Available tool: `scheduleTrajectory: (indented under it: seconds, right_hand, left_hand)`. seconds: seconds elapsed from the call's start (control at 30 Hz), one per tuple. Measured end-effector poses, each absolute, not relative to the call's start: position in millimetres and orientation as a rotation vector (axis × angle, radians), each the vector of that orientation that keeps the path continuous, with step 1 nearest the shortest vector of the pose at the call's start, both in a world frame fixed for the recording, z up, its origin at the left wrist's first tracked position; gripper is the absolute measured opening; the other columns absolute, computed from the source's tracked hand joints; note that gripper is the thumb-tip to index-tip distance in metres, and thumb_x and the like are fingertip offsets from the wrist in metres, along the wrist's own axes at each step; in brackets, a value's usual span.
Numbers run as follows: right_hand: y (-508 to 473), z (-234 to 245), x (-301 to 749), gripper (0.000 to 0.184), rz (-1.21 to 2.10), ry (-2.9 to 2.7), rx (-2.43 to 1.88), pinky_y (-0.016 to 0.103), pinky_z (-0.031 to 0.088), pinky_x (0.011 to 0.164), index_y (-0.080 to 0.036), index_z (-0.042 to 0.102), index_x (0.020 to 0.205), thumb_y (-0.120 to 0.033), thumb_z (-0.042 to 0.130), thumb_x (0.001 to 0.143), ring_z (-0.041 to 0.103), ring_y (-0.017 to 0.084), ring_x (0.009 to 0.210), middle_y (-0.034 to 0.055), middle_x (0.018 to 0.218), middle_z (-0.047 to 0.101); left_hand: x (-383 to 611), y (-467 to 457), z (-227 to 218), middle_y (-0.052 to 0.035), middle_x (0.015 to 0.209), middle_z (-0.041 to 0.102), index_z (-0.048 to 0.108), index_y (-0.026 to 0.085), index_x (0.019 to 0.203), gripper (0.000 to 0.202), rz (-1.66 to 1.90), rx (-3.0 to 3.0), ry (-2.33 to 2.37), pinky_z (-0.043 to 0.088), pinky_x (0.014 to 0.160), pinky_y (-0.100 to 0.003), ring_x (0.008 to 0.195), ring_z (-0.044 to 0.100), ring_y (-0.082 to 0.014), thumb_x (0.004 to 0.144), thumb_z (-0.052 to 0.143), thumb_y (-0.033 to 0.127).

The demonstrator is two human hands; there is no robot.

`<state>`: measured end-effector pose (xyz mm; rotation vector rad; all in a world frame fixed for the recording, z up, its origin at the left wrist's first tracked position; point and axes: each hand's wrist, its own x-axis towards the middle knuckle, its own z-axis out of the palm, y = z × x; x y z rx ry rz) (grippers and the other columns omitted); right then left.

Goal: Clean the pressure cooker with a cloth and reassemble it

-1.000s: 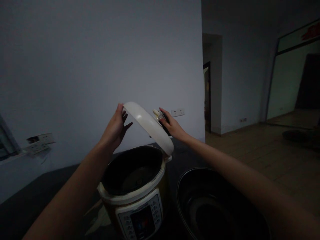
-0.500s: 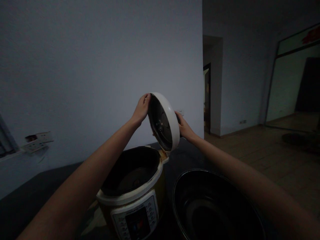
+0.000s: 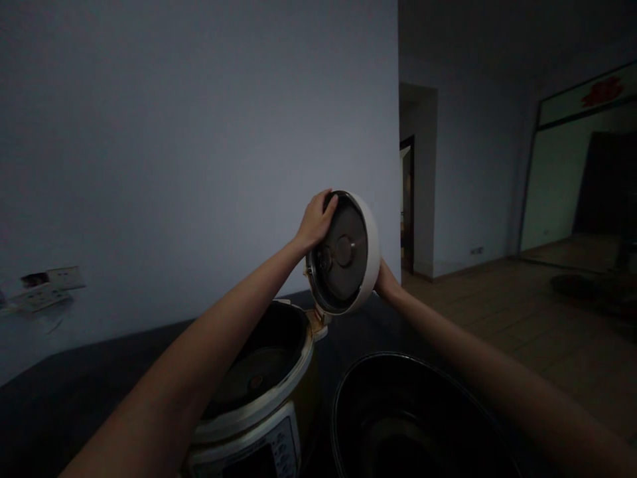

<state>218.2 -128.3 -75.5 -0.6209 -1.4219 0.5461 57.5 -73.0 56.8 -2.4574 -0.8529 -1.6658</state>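
A white electric pressure cooker stands open on a dark surface, its inside dark with a small round spot at the bottom. Its round lid is raised and tilted at the hinge, with the metal inner face turned toward me. My left hand grips the lid's upper left rim, thumb on the inner side. Behind the lid's right edge is my right hand, its fingers hidden by the lid. To the right of the cooker sits a large black pot, open at the top.
The dark tabletop runs along a pale wall. Wall sockets are low on the left. Beyond the wall's corner are a doorway, a wooden floor and a framed glass panel.
The lid has swung to the right and back, showing more of its inner face. My left hand moved right with it, its thumb now over the rim; the right hand slipped further behind.
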Motion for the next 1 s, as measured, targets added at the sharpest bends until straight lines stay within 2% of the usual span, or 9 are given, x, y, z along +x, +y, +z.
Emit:
scheduleTrajectory:
  seconds: [0.17, 0.37, 0.57, 0.67, 0.87, 1.0]
  right_hand:
    - [-130.0, -87.6, 222.9, 0.056, 0.639, -1.309, -0.632, 0.053, 0.045, 0.103, -0.023, 0.057, 0.127, -0.043, 0.067, 0.075, 0.054, 0.032, 0.125, 0.0092, 0.128, 0.065]
    - [-133.1, -97.5, 228.0, 0.061, 0.749, -1.192, -0.65, 0.052, 0.046, 0.101, -0.022, 0.058, 0.121, -0.05, 0.07, 0.069, 0.059, 0.033, 0.117, 0.0093, 0.121, 0.069]
    - [-145.4, -99.0, 233.5, 0.059, 0.876, -1.15, -0.659, 0.046, 0.054, 0.089, -0.025, 0.061, 0.118, -0.046, 0.076, 0.064, 0.066, 0.031, 0.106, 0.0063, 0.11, 0.073]
    - [-149.8, -99.9, 235.5, 0.058, 0.928, -1.114, -0.672, 0.043, 0.055, 0.089, -0.026, 0.063, 0.115, -0.044, 0.079, 0.063, 0.067, 0.029, 0.104, 0.0044, 0.105, 0.075]
    - [-155.5, -106.9, 241.5, 0.04, 1.057, -1.024, -0.712, 0.037, 0.059, 0.081, -0.024, 0.067, 0.103, -0.04, 0.078, 0.069, 0.072, 0.026, 0.093, 0.0039, 0.09, 0.077]
    - [-174.8, -114.1, 253.9, 0.024, 1.142, -0.966, -0.766, 0.036, 0.062, 0.072, -0.021, 0.067, 0.091, -0.037, 0.076, 0.075, 0.074, 0.025, 0.077, 0.0053, 0.076, 0.076]
  left_hand:
    - [77.7, -69.3, 54.8, -0.0175, 0.139, 0.057, 0.053, 0.009, 0.131, 0.049, -1.551, -2.459, -0.82, 0.033, 0.113, -0.039, 0.131, 0.05, -0.0227, 0.099, 0.035, 0.041]
    - [100.8, -69.5, 53.1, -0.0145, 0.138, 0.059, 0.054, 0.01, 0.132, 0.045, -1.384, -2.478, -0.821, 0.032, 0.114, -0.037, 0.131, 0.05, -0.0216, 0.099, 0.036, 0.034]
    - [113.2, -66.6, 47.0, -0.0147, 0.141, 0.056, 0.05, 0.01, 0.135, 0.044, -1.273, -2.456, -0.875, 0.029, 0.115, -0.039, 0.134, 0.046, -0.0223, 0.097, 0.036, 0.028]
    - [117.7, -64.8, 44.2, -0.0154, 0.142, 0.055, 0.049, 0.008, 0.136, 0.046, -1.236, -2.438, -0.9, 0.029, 0.115, -0.038, 0.134, 0.045, -0.0233, 0.096, 0.036, 0.026]
    - [123.6, -62.8, 38.9, -0.0146, 0.144, 0.053, 0.046, 0.009, 0.138, 0.047, -1.197, -2.414, -0.915, 0.028, 0.115, -0.04, 0.134, 0.044, -0.024, 0.094, 0.035, 0.023]
    - [123.3, -61.5, 37.1, -0.0162, 0.144, 0.052, 0.046, 0.009, 0.138, 0.048, -1.193, -2.412, -0.908, 0.029, 0.115, -0.043, 0.134, 0.044, -0.0257, 0.094, 0.035, 0.025]
